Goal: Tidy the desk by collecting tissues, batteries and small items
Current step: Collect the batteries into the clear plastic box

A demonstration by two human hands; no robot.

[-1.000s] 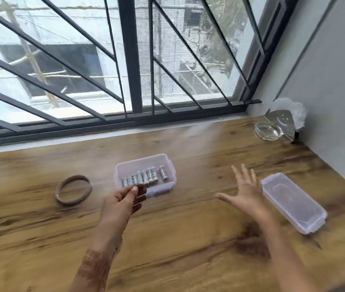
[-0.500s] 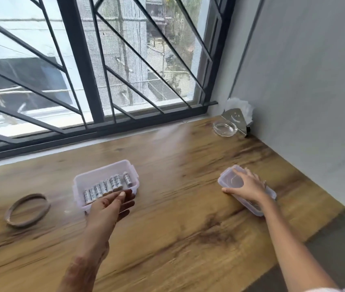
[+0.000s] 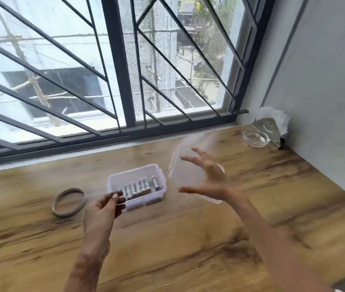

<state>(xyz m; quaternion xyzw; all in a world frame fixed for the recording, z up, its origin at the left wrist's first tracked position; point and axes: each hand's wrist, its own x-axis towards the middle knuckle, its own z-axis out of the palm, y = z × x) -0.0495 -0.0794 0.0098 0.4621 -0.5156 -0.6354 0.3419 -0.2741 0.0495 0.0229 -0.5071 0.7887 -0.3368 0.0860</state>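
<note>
Spread right grip (image 3: 211, 178) spans lid (image 3: 185, 174), thumb on low edge, fingers on high edge. Lid tilted, off counter (image 3: 188, 239), just right of box (image 3: 138, 204); likely meant to close it. Left grip (image 3: 102, 213) curled at box's near-left corner, seemingly steadying; whether it pinches rim, cannot tell. Batteries (image 3: 140, 185) in row inside open box, between grips. Ring (image 3: 67, 214) left of box, uncollected.
</note>
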